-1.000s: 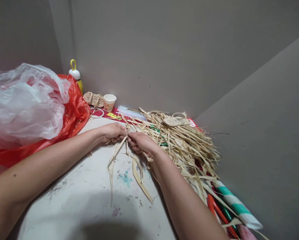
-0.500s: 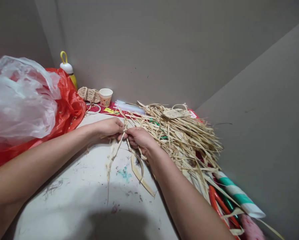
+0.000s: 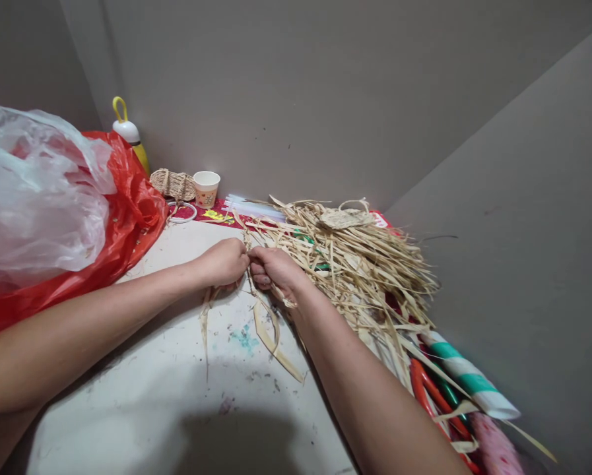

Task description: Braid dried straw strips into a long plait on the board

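Observation:
My left hand [image 3: 225, 261] and my right hand [image 3: 274, 270] meet knuckle to knuckle over the white table [image 3: 167, 396]. Both are closed in a pinch on pale dried straw strips [image 3: 266, 323], whose loose ends trail down toward me on the tabletop. Just right of my right hand lies a big heap of the same straw [image 3: 360, 270]. A small flat woven piece [image 3: 346, 218] rests on top of the heap at the back.
A clear plastic bag [image 3: 33, 198] over a red plastic bag [image 3: 127, 231] fills the left. Against the back wall stand a yellow bottle [image 3: 130, 135], a woven straw piece [image 3: 173, 184] and a paper cup [image 3: 206, 188]. Striped and red tubes [image 3: 454, 389] lie at lower right.
Both hands have drawn together and closed tighter on the strips, moving slightly away from me. The hanging strip ends have shifted left and bunched under my left hand.

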The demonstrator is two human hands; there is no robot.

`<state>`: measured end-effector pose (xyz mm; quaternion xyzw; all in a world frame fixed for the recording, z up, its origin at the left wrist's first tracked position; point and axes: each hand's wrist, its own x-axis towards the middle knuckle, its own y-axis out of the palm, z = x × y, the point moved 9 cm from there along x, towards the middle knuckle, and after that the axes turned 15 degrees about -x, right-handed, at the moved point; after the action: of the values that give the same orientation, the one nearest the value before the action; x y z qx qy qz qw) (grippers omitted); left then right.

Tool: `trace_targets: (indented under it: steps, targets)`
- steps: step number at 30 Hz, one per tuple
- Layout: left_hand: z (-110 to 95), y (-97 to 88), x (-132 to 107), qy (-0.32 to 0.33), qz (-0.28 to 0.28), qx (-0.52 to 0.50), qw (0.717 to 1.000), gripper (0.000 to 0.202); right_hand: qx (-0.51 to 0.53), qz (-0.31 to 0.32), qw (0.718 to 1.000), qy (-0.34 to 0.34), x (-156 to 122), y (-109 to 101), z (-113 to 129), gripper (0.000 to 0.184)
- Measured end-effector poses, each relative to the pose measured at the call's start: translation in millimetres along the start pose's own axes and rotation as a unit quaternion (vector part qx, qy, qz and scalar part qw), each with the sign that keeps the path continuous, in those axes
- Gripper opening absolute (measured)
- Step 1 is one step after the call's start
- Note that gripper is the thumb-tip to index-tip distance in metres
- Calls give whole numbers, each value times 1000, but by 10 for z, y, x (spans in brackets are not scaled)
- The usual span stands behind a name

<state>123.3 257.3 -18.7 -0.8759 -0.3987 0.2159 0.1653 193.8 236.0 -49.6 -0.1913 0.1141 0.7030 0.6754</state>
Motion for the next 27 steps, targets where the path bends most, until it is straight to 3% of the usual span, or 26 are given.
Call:
trace_targets:
  steps: [3, 12, 18, 21, 25, 27]
  targets:
    - [22, 63, 6, 24, 9, -33, 999, 25, 10, -3, 1000, -2, 6, -7, -2, 30]
    - [13, 195, -81, 11, 48, -123, 991, 26, 19, 3, 1000, 10, -15, 14, -6, 28]
    - [-1, 255, -132, -15, 46, -158, 986, 17, 23, 10, 1000, 10, -10, -5, -31, 25]
    - [29, 273, -179, -45, 79, -200, 976, 16, 26, 28, 999, 9, -15, -5, -32, 19]
    - [146, 160, -285, -113, 134, -217, 960, 21, 31, 57, 998, 19, -17, 0, -45, 11]
    - [168, -36, -264, -95, 91, -199, 971, 19, 33, 68, 997, 22, -10, 0, -58, 5]
